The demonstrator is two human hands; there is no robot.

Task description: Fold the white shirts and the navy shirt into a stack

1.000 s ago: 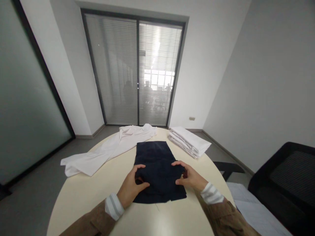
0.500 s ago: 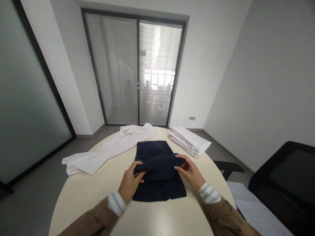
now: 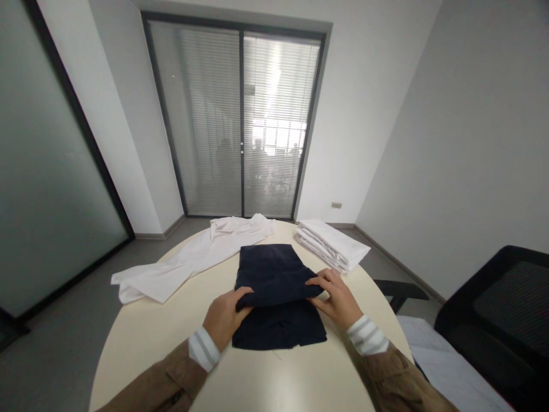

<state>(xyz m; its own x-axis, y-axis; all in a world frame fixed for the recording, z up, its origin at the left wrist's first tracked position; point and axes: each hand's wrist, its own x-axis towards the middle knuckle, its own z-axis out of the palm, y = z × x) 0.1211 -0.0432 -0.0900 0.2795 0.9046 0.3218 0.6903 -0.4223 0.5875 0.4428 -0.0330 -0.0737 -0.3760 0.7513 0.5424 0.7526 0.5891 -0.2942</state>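
A dark navy folded garment (image 3: 274,269) lies in the middle of the round table; I cannot tell its exact kind. Its upper layer is lifted a little along the near fold, and a lower flap shows beneath, nearest me. My left hand (image 3: 227,316) grips the left end of that fold, thumb and fingers on either side of the cloth. At the right end, my right hand (image 3: 337,297) pinches the same fold, fingers on top and thumb underneath. The fingers under the cloth are partly hidden.
A loosely spread white garment (image 3: 184,263) lies along the table's far left. At the far right is a stack of folded white cloth (image 3: 332,246). A black office chair (image 3: 493,309) stands at the right, with white sheets (image 3: 450,355) beside it. The table (image 3: 146,355) has a curved edge.
Both hands have brought the lifted navy layer down toward me, so its upper face now lies flatter and covers more of the lower flap. The white things have stayed put.
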